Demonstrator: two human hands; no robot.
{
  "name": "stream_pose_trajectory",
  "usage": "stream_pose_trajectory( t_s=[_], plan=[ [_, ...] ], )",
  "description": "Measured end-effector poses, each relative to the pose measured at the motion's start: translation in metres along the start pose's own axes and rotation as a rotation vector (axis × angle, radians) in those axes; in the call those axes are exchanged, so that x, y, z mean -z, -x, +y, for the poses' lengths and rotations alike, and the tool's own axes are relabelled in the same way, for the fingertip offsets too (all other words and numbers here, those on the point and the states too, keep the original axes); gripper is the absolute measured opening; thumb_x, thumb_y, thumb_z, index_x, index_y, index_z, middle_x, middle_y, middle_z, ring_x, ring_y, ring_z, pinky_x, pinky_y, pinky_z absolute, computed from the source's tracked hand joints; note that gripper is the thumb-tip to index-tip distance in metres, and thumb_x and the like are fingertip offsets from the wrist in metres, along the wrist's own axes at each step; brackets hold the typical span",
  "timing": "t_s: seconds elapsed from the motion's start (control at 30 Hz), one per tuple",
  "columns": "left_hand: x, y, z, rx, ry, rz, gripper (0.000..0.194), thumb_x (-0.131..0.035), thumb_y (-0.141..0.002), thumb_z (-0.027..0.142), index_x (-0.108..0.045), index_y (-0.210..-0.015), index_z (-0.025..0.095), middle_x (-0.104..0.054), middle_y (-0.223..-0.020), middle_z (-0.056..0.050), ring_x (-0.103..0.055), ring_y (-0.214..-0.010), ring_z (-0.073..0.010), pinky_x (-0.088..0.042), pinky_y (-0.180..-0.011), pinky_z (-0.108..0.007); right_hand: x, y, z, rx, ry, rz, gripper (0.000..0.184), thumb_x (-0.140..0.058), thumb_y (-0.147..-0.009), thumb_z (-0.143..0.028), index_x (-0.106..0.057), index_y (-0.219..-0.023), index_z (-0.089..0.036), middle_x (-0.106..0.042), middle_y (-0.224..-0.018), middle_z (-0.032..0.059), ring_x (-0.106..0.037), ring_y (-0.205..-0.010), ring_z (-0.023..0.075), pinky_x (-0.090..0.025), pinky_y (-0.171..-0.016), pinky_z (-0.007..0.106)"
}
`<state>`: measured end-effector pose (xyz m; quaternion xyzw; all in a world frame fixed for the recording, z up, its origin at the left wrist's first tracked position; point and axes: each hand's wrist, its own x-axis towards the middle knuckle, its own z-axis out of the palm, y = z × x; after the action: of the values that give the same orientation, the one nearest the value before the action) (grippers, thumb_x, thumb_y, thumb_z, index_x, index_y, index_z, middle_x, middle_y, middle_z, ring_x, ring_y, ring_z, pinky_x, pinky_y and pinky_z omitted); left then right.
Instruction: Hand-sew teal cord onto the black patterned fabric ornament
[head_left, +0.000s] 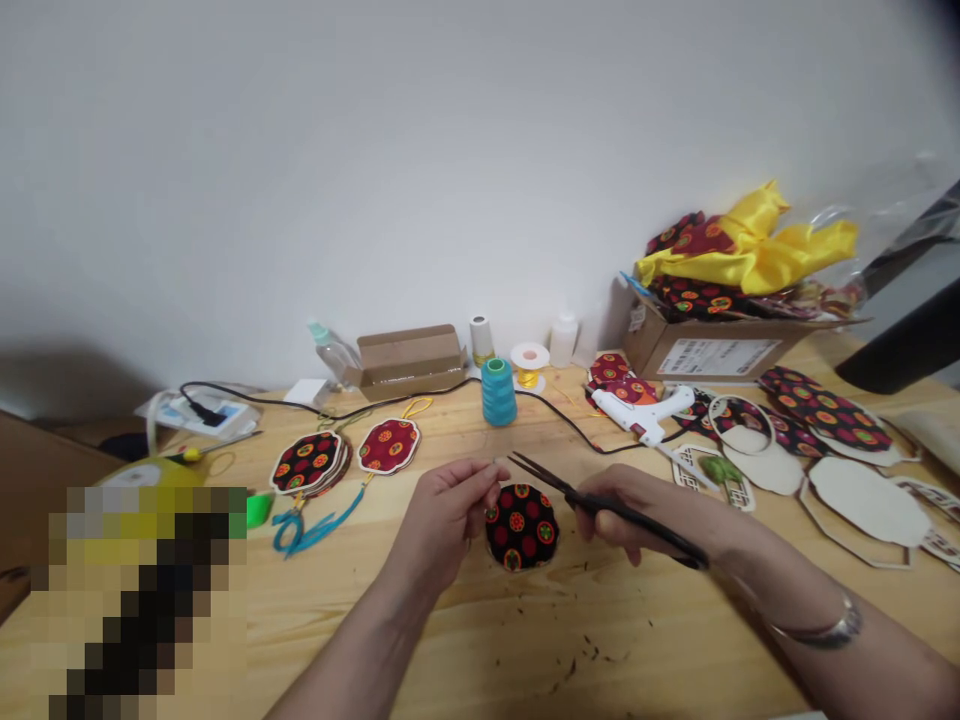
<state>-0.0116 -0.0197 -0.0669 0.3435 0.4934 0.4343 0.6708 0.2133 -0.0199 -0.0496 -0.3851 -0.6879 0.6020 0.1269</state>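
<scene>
My left hand point(454, 510) is closed in a pinch, its fingertips over the left edge of a small scalloped fabric piece point(523, 527). What the fingertips hold, if anything, is too small to tell. The fabric is black with red, orange and green round motifs. Wrapped in my right hand point(611, 510) is a pair of dark scissors point(637, 526). Their blades are slightly apart and point left, just above the fabric piece and close to my left fingertips. Small dark scraps point(574, 665) are scattered on the wooden table point(420, 640) in front.
A teal thread cone point(499, 393) stands behind my hands. Finished-looking fabric ornaments point(307, 462) with blue cords lie left. To the right are a white glue gun point(637, 410) with a black cable, pale shaped boards point(870, 500) and a cardboard box point(697, 345) full of fabric.
</scene>
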Motion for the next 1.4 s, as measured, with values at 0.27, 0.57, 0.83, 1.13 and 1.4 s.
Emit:
stream_pose_trajectory(
  t_s=[0.27, 0.57, 0.83, 1.13, 1.4],
  plan=[
    [-0.001, 0.002, -0.006, -0.005, -0.049, -0.058, 0.020, -0.065, -0.070, 0.031, -0.068, -0.072, 0.011, -0.046, -0.049, 0.003, -0.029, -0.040, -0.0010, -0.011, -0.039, -0.017, -0.002, -0.004, 0.007, -0.043, 0.074, -0.057, 0.055, -0.041, -0.073, -0.068, -0.051, -0.069, -0.014, -0.038, -0.056, -0.0026, -0.037, -0.047, 0.0072, -0.035, -0.039, 0.018],
    [-0.004, 0.004, -0.011, 0.019, -0.056, -0.136, 0.017, -0.064, -0.073, 0.029, -0.068, -0.072, 0.013, -0.049, -0.053, 0.002, -0.035, -0.045, -0.0031, -0.019, -0.042, -0.017, -0.004, -0.008, 0.014, 0.033, 0.034, -0.094, 0.052, -0.041, -0.075, -0.066, -0.042, -0.064, -0.015, -0.035, -0.055, -0.0039, -0.038, -0.046, 0.0064, -0.033, -0.039, 0.017],
    [-0.003, 0.002, -0.012, 0.020, -0.083, -0.156, 0.016, -0.064, -0.073, 0.030, -0.069, -0.073, 0.014, -0.052, -0.054, 0.001, -0.036, -0.045, -0.0034, -0.019, -0.042, -0.017, -0.006, -0.010, 0.017, 0.060, 0.003, -0.085, 0.048, -0.044, -0.078, -0.061, -0.039, -0.062, -0.016, -0.032, -0.055, -0.0049, -0.037, -0.045, 0.0055, -0.031, -0.037, 0.016],
    [-0.002, 0.002, -0.013, 0.010, -0.088, -0.150, 0.017, -0.064, -0.073, 0.029, -0.070, -0.076, 0.013, -0.057, -0.061, -0.002, -0.042, -0.049, -0.0046, -0.023, -0.043, -0.017, -0.007, -0.009, 0.021, 0.028, -0.025, -0.046, 0.045, -0.048, -0.078, -0.056, -0.040, -0.059, -0.016, -0.033, -0.050, -0.0061, -0.035, -0.041, 0.0050, -0.030, -0.036, 0.016],
    [-0.001, 0.001, -0.014, -0.003, -0.088, -0.146, 0.017, -0.064, -0.073, 0.029, -0.069, -0.075, 0.013, -0.056, -0.058, -0.001, -0.038, -0.046, -0.0036, -0.019, -0.041, -0.018, -0.009, -0.012, 0.026, 0.012, -0.061, -0.023, 0.044, -0.052, -0.076, -0.055, -0.044, -0.061, -0.015, -0.032, -0.047, -0.0070, -0.034, -0.038, 0.0044, -0.027, -0.034, 0.016]
  ],
)
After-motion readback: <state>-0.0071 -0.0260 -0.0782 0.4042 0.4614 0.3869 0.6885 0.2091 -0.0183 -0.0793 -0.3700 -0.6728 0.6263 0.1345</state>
